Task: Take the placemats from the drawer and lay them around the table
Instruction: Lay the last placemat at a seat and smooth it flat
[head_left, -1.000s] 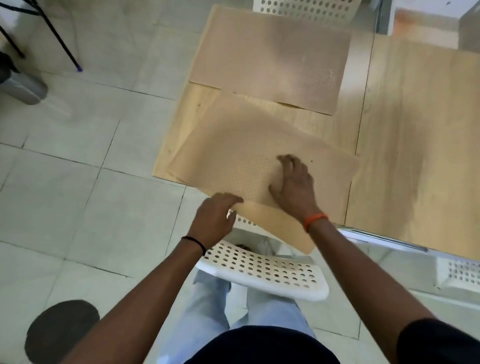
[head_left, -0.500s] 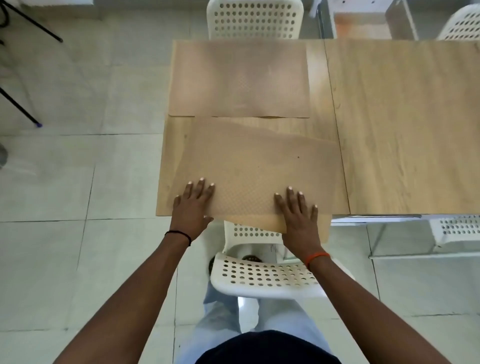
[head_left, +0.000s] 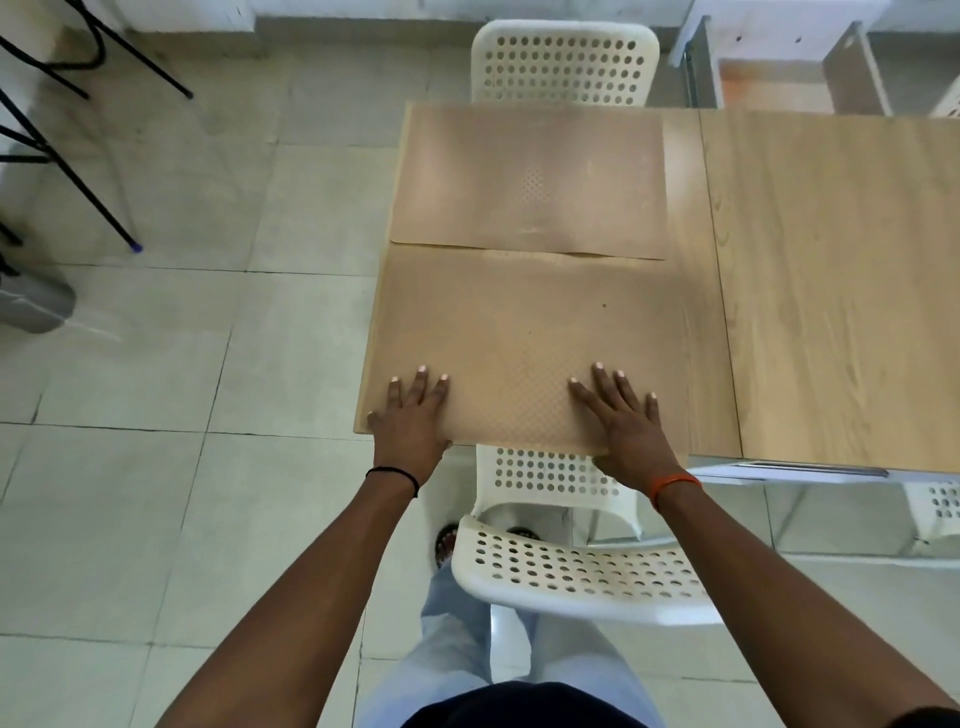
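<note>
Two tan placemats lie on the left part of the wooden table (head_left: 831, 291). The far placemat (head_left: 530, 182) sits flat by the far chair. The near placemat (head_left: 524, 332) lies square with the table's near edge, its far edge meeting the far mat. My left hand (head_left: 413, 415) presses flat on its near left corner, fingers spread. My right hand (head_left: 626, 421) presses flat on its near right part, thumb over the table edge. Neither hand grips anything.
A white perforated chair (head_left: 571, 571) stands between me and the table's near edge. Another white chair (head_left: 563, 67) faces it at the far side. Black stand legs (head_left: 78, 156) cross the tiled floor at left. An open drawer unit (head_left: 779, 78) sits beyond the table.
The near placemat has been turned from a skewed position to lie straight along the table edge. Both hands went from gripping its edge to lying flat and spread further apart.
</note>
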